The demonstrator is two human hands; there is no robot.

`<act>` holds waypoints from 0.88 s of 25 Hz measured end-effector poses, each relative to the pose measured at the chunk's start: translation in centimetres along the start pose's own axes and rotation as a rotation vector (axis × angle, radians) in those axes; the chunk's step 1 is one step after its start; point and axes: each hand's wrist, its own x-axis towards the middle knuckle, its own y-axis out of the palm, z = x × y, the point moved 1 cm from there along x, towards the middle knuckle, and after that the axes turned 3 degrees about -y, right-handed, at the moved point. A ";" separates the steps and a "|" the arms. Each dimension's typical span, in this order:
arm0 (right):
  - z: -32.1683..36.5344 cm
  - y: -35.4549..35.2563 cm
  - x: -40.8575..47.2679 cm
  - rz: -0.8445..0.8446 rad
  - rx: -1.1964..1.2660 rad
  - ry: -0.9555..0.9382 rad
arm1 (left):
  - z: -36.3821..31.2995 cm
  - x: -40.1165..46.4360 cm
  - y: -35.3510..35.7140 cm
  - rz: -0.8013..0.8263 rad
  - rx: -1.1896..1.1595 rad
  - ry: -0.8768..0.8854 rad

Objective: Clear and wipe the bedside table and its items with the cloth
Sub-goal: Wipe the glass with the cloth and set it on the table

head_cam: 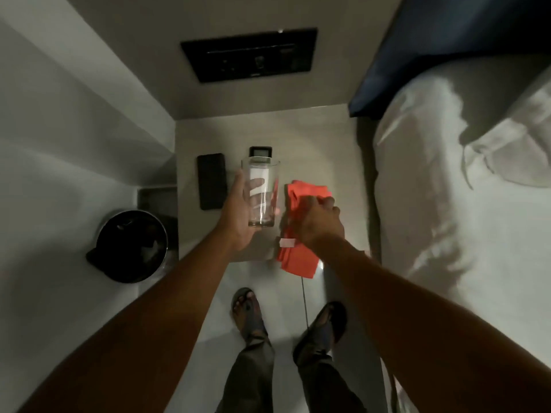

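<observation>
My left hand (pixel 238 216) grips a clear drinking glass (pixel 261 201), held up above the beige bedside table (pixel 322 144). My right hand (pixel 320 222) is closed on an orange cloth (pixel 298 257) beside the glass; the cloth drapes down past the table's front edge and carries a small white label. A black phone (pixel 211 180) lies flat on the table's left side. A small white remote with a dark screen (pixel 260 151) lies behind the glass, partly hidden by it.
A bed with white linen and pillow (pixel 447 189) borders the table on the right, under a dark blue headboard (pixel 447 49). A black wall panel (pixel 249 55) sits above the table. A black bin (pixel 131 245) stands on the floor at left. My sandalled feet (pixel 286 320) are below.
</observation>
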 end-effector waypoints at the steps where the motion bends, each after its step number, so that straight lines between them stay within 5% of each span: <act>1: -0.6 1.6 0.0 0.029 -0.106 -0.019 | 0.4 0.0 -0.7 -0.013 -0.001 0.000; 4: -1.8 2.3 0.5 0.002 -0.017 -0.055 | 1.2 0.0 -1.1 -0.020 -0.012 0.004; 8: -1.9 -1.4 -1.4 -0.179 0.655 -0.233 | 1.2 0.2 1.0 -0.072 0.043 0.045; 13: 2.6 -3.2 -4.5 -0.258 0.375 -0.584 | 4.1 -1.6 6.2 0.064 0.072 -0.038; 15: 3.7 -5.2 -3.3 -0.288 0.483 -0.511 | 3.5 -1.7 7.7 0.051 -0.050 0.003; 19: 2.9 -6.1 -3.9 -0.183 1.207 -0.025 | 0.6 -3.0 8.2 0.049 0.131 0.055; 22: 2.5 -5.2 -7.4 -0.212 1.221 -0.044 | -0.2 -2.6 8.4 0.020 0.272 0.101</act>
